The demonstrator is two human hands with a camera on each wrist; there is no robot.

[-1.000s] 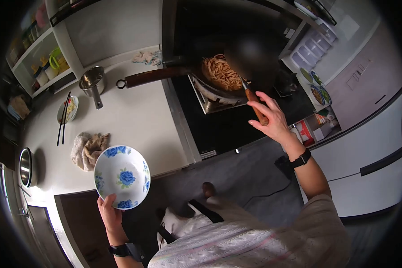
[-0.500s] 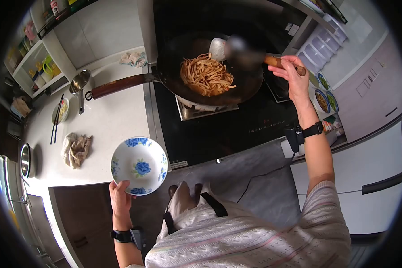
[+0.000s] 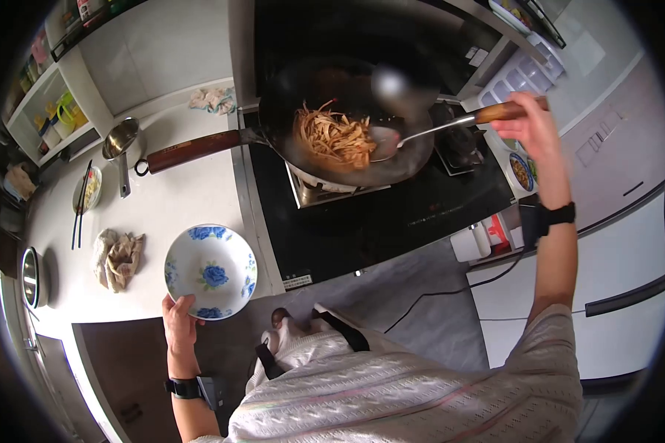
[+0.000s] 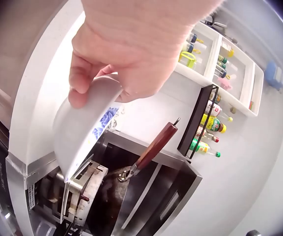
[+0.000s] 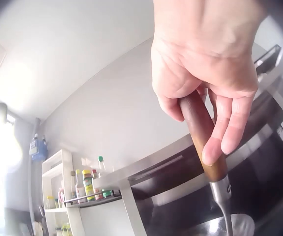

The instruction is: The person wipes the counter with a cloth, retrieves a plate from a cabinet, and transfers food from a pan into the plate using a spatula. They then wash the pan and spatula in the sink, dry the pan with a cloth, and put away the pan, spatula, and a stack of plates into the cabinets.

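My left hand (image 3: pixel 179 321) pinches the rim of a white bowl with blue roses (image 3: pixel 192 277), thumb on the inner side. The bowl is held in front of the counter, its inside facing up and bare of food. My right hand (image 3: pixel 536 133) grips the wooden handle (image 5: pixel 200 130) of a metal wok spatula (image 3: pixel 436 128). The spatula reaches leftward into a dark wok (image 3: pixel 410 166), its blade at the right edge of a heap of thin brown strips of food (image 3: pixel 336 136). The wok sits on the burner, its long wooden handle (image 3: pixel 192 150) pointing left.
On the left counter (image 3: pixel 185 196) lie a metal saucepan (image 3: pixel 122 136), a small bowl with black chopsticks (image 3: pixel 89 193), a crumpled cloth (image 3: pixel 118 258) and a steel bowl (image 3: pixel 31 277). Small dishes (image 3: pixel 521 170) stand right of the black cooktop (image 3: pixel 332 244). A cable (image 3: pixel 421 299) hangs over the floor.
My right hand has moved right and up from near the wok, and the spatula blade has come down against the strips. The strips are more spread. The flowered bowl has shifted slightly.
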